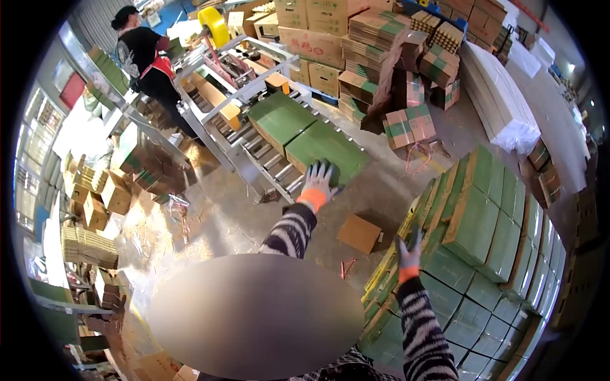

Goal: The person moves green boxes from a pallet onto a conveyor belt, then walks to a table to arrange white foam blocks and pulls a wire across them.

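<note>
Two green boxes lie end to end on a roller conveyor (277, 170): a farther box (279, 117) and a nearer box (330, 152). My left hand (319, 181), in a grey glove with an orange cuff, reaches out to the near end of the nearer box, its dark fingertips spread over the top edge. Lower right, my right hand (408, 254), gloved the same way, is held up with thumb and fingers apart and nothing between them. It is right beside a large stack of green boxes (473, 232), overlapping its left side in this view.
A person (143, 63) stands beyond the conveyor, by a machine with a yellow wheel (214, 27). Flattened cartons (375, 57) are piled at the back. A loose piece of cardboard (359, 233) lies on the floor between conveyor and stack. Cartons (116, 192) stand at left.
</note>
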`<state>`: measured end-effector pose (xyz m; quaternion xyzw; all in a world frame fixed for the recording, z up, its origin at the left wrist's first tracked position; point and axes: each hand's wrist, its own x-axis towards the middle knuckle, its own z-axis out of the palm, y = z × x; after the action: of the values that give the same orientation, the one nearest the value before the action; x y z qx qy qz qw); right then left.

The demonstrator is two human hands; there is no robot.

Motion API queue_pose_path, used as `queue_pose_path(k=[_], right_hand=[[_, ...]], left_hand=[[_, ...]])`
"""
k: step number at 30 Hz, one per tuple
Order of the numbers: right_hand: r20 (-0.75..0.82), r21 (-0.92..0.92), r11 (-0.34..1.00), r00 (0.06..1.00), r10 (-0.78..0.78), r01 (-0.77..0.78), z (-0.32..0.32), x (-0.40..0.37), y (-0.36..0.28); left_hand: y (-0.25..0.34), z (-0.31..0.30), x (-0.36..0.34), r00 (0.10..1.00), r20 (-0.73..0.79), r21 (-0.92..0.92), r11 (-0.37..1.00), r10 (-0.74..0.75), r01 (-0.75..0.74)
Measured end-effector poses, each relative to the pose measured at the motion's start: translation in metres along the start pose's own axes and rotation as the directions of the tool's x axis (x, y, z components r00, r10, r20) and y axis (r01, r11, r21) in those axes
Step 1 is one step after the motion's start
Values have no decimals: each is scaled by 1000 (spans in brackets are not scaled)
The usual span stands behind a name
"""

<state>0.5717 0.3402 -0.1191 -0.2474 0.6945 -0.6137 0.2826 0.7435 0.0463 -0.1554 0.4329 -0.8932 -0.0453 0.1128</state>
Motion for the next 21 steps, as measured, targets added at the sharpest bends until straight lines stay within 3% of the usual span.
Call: queue_pose_path(k=[2, 3, 5, 6, 7, 8, 9, 10, 11, 12, 13, 14, 16, 17, 18, 19, 21], right_hand=[[108, 109, 980, 982, 154, -166, 53, 44, 44], [184, -195, 977, 975, 124, -87, 73, 73, 111], [263, -474, 880, 957, 120, 20, 110, 97, 141], [129, -67, 915, 906, 403, -398, 148, 99, 105], [132, 161, 813, 829, 544, -559, 168, 100, 99], [131, 384, 645, 730, 671, -661, 188, 101, 92], [219, 413, 656, 768, 602, -631, 199, 102, 105], [299, 446, 661, 797, 525, -603, 207, 101, 119], [292, 450, 656, 794, 533, -606, 215, 100, 117], [201, 562, 636, 833, 516, -530, 221, 97, 108], [100, 658, 614, 859, 502, -436, 221, 92, 95], [91, 660, 622, 867, 490, -421, 217, 86, 81], [52, 631, 644, 851, 523, -434, 200, 66, 40], [27, 604, 659, 838, 545, -448, 192, 61, 31], [-14, 625, 687, 875, 484, -370, 180, 56, 42], [-55, 600, 676, 821, 568, -428, 168, 46, 19], [-59, 481, 781, 874, 482, -399, 137, 28, -2]], left_hand=[[-10, 4, -20, 996, -68, -10, 998, 65, -66], [-14, -2, -26, 994, -56, -30, 995, 92, -94], [-20, -14, -39, 992, -44, -52, 991, 122, -124], [-25, -21, -46, 986, -6, -69, 984, 164, -164], [-30, -31, -49, 978, 33, -88, 975, 208, -205], [-35, -42, -50, 975, 59, -154, 967, 212, -201], [-44, -51, -48, 974, 64, -156, 967, 215, -204], [-55, -58, -44, 992, 85, -358, 932, 91, -54], [-68, -62, -39, 990, 136, -538, 837, -27, 97], [-85, -49, -28, 964, -19, -705, 687, -267, 176], [-108, -26, -8, 851, -111, -849, 495, -513, 187], [-144, 9, 19, 744, -95, -875, 412, -661, 254], [-213, 59, 66, 663, 221, -955, -22, -716, 295], [-228, 69, 82, 705, 461, -883, -358, -539, 303], [-214, 46, 91, 679, 500, -860, -397, -538, 320], [-199, 19, 98, 653, 539, -836, -432, -533, 338], [-196, 22, 103, 670, 539, -832, -449, -510, 327]])
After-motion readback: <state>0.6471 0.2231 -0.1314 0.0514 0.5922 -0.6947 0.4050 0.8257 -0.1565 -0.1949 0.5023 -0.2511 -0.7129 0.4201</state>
